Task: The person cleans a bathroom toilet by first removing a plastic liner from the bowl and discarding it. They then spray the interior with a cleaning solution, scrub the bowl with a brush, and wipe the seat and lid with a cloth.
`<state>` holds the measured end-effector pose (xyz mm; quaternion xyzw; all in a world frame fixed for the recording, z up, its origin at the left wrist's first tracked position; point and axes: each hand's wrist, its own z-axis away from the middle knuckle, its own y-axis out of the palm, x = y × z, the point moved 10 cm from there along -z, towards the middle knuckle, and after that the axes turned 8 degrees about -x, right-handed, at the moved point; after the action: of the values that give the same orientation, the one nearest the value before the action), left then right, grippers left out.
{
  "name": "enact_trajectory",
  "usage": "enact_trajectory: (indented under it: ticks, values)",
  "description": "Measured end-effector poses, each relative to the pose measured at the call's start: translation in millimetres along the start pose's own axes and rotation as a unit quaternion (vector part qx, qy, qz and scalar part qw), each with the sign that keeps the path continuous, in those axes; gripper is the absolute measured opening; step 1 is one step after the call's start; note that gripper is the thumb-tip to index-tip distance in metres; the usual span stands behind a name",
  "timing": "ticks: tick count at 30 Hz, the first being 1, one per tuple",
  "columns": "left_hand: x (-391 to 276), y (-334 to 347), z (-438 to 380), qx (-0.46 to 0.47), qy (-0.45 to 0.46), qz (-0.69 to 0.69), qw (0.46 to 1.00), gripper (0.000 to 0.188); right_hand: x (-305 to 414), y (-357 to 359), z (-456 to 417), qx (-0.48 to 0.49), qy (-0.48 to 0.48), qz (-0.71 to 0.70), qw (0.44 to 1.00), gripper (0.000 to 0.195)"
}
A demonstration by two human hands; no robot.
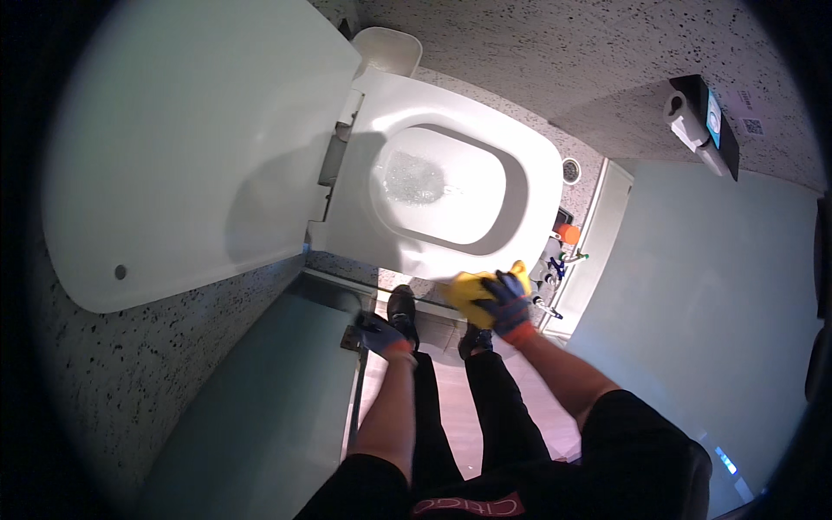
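My right hand [506,304], in a grey and orange work glove, is closed on a yellow cloth [472,292]. The cloth lies against the near right rim of a white toilet bowl [364,214]. Foamy water [413,179] sits in the bowl. A large white lid panel [195,130] stands raised at its left. My left hand [383,335], gloved alike, is beside the edge of a glass panel [273,390], near a metal hinge [351,338]. Its fingers are dark and blurred, so I cannot tell whether they grip that edge.
Spray bottles [545,273] and an orange-capped container [569,234] stand right of the toilet. A round floor drain [571,171] lies nearby. A paper roll holder [718,127] is mounted on the speckled wall [617,58]. A translucent bin [388,52] stands behind the toilet. Another glass panel [702,292] borders the right.
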<state>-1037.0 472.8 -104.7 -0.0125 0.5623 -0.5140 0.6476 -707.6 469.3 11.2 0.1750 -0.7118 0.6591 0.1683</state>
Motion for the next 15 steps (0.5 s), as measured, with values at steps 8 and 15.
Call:
enact_trajectory:
  ticks: [8,15]
  values:
    - [-102.9,81.5,-98.8,-0.180,-0.064,-0.017,0.981,0.045,-129.9,-130.1,-164.7,-0.158,0.117,0.103,0.975,0.055]
    - [-89.3,110.0,-94.4,0.000,-0.077,-0.543,0.836,0.047,-45.6,-3.3,-121.3,0.086,0.249,-0.124,0.957,0.044]
